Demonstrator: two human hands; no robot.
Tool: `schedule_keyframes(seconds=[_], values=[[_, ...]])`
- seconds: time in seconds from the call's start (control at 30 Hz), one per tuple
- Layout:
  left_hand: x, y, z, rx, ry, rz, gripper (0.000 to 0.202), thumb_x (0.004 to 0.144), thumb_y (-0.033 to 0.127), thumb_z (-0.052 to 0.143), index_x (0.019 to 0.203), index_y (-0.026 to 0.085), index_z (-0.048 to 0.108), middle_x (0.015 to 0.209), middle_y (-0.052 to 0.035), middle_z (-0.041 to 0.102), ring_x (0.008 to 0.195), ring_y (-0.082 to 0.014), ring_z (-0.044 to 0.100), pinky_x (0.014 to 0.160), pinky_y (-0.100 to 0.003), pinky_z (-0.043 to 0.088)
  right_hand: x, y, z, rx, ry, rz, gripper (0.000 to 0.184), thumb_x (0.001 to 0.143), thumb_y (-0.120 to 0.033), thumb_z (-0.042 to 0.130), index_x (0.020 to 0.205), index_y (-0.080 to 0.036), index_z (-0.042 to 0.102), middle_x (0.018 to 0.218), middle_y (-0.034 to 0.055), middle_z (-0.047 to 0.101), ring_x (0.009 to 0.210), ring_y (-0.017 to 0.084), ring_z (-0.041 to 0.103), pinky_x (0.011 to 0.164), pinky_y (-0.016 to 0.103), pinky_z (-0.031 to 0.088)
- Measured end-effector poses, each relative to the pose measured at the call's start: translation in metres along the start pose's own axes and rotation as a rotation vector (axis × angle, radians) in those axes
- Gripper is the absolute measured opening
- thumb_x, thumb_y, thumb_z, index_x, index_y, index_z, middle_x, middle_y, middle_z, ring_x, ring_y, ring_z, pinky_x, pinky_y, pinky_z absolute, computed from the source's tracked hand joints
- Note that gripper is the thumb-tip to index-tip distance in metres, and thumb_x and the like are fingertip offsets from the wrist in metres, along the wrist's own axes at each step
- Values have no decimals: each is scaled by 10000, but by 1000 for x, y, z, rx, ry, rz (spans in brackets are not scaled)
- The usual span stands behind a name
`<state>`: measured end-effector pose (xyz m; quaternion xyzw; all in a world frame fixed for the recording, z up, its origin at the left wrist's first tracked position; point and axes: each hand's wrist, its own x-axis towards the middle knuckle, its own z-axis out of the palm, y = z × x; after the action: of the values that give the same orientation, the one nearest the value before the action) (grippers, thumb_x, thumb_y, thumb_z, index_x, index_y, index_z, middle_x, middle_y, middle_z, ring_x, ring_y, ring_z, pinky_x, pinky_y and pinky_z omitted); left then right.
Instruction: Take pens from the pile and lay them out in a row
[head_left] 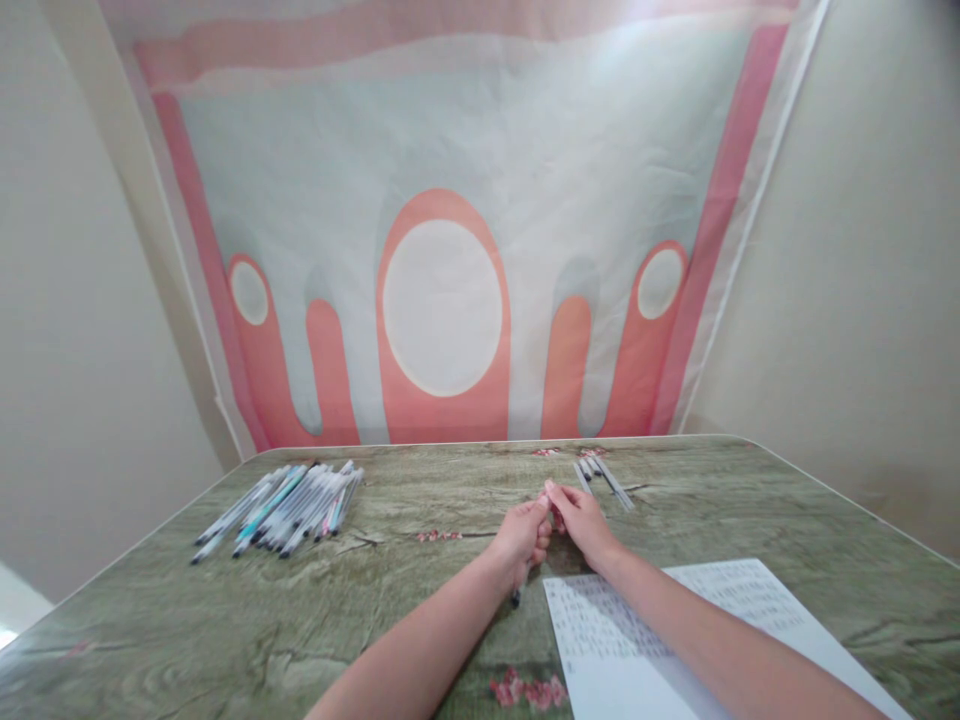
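My left hand (523,535) is closed in a fist around a pen (516,598). Only the pen's dark lower end and a bit of its clear barrel show below the fist. Against the left thumb, my right hand (579,520) has its thumb and forefinger pinched together; whatever sits between those fingertips is hidden. Both hands meet just above the table, in front of a few pens (616,485) lying apart at the back. Beneath my right forearm lies a white sheet of paper (727,590) covered in handwritten rows.
A large pile of clear-barrelled pens (300,510), one of them turquoise, lies at the left of the table. The wood-patterned tabletop (420,610) has printed pink flowers. Behind its far edge hangs a patterned cloth (442,120), with walls at both sides.
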<state>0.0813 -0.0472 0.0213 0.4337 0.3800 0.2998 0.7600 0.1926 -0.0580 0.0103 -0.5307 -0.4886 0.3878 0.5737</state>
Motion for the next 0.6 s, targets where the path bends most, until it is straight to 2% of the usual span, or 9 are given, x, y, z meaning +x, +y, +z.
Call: schedule_keyframes(seconds=[0.2,0.33,0.4,0.5,0.6], values=[[-3,2,1,-14,-3,16,385,667,540,514,706,166,430,477,82,354,336,-3,174,355,-165,45,-2,4,3,-10,-19,-20,455,720,-569,431,694,-144,592,484,-16,499,405,98,418,388,217,345],[-1,3,-6,-113,-3,58,399,673,503,529,864,155,492,497,82,343,345,-1,178,354,-156,59,5,1,-4,-109,0,-94,395,745,-507,426,808,-155,594,672,34,608,521,131,512,460,240,408],[2,1,-11,-164,-6,84,411,684,486,525,921,153,488,504,84,331,346,-1,174,351,-153,70,14,-7,-18,-283,-44,-199,320,724,-419,491,879,-162,599,756,44,627,601,142,541,545,256,430],[6,-2,-16,-193,-22,108,411,688,476,527,937,152,484,516,81,329,348,0,173,348,-150,76,29,-20,-51,-576,-262,-290,222,670,-294,557,830,-164,640,812,45,631,682,152,553,661,285,426],[7,-2,-16,-183,-34,108,416,683,484,528,933,154,484,520,80,328,350,-2,173,348,-150,77,40,-28,-84,-757,-390,-309,303,612,-265,615,906,-196,645,887,45,633,812,192,543,758,328,396]])
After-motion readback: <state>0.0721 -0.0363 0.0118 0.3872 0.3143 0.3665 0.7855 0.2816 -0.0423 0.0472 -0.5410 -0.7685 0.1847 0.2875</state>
